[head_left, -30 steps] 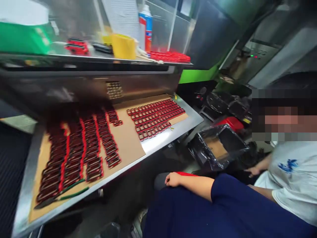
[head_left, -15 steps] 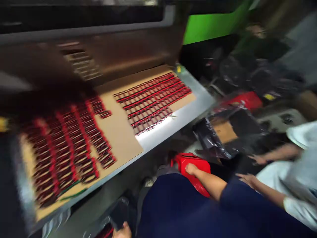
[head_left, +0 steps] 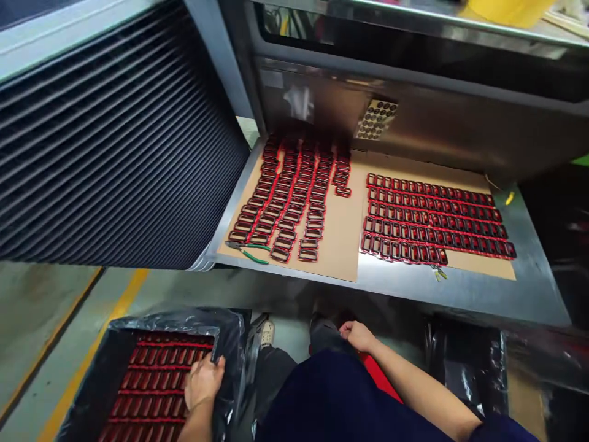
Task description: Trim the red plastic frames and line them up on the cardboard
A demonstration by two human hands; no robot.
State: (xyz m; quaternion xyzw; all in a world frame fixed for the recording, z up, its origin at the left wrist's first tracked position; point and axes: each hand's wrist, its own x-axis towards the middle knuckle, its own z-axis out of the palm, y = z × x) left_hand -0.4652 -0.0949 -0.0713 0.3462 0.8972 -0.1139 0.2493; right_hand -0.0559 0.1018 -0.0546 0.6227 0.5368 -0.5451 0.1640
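My left hand (head_left: 202, 379) is closed at the right rim of a dark box (head_left: 234, 344) lined with clear plastic, low on the left. Inside the box lie rows of red-and-black rectangular frames (head_left: 154, 383). Over my lap, beside a red object (head_left: 380, 376) mostly hidden by my arm, my right hand (head_left: 358, 336) has its fingers curled; whatever they hold is hidden. More red-and-black frames stand in rows on the metal worktable: a left group (head_left: 294, 196) and a right group (head_left: 437, 218).
Brown cardboard (head_left: 343, 245) covers part of the metal worktable (head_left: 543, 288). Green-handled pliers (head_left: 253, 250) and small keys (head_left: 438, 274) lie near its front edge. A black ribbed panel (head_left: 119, 147) rises at left. Another dark plastic-lined box (head_left: 473, 362) stands at right.
My view has swung left, bringing the left box and ribbed panel into sight. The co-worker at right has left the view. My right hand stays by the red object.
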